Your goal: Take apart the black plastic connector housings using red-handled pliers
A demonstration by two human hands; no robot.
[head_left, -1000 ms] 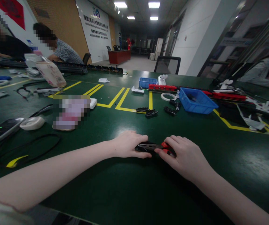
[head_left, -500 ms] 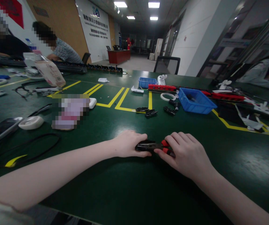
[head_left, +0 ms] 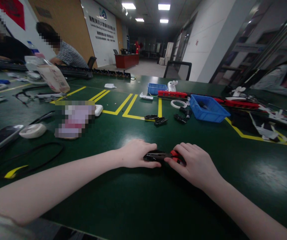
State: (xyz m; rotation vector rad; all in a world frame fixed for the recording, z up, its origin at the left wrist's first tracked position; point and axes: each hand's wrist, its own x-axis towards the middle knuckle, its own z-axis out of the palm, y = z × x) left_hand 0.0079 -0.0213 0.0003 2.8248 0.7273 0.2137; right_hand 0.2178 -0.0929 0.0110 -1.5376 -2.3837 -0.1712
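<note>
My left hand (head_left: pixel 139 154) is closed round a small black part (head_left: pixel 150 156), with the thumb and fingers on either side of it. In my right hand (head_left: pixel 194 163) are pliers (head_left: pixel 175 156) with red-and-black handles, my fingers wrapped round the grips. The dark jaws of the pliers point left and meet the black part; exactly what they bite on is too dark to make out. Beyond my hands, several small black parts (head_left: pixel 160 121) lie on the green table (head_left: pixel 123 203).
A blue bin (head_left: pixel 208 111) stands at the right with dark pieces inside, near a white ring (head_left: pixel 178 104). To the left are a phone (head_left: pixel 74 121), a white round item (head_left: pixel 32 130), a black cable (head_left: pixel 40 163) and a bottle (head_left: pixel 53 78). People sit at the far left.
My right hand has closed further, and the red handles of the pliers have come together. My left hand and the black part stay almost where they were.
</note>
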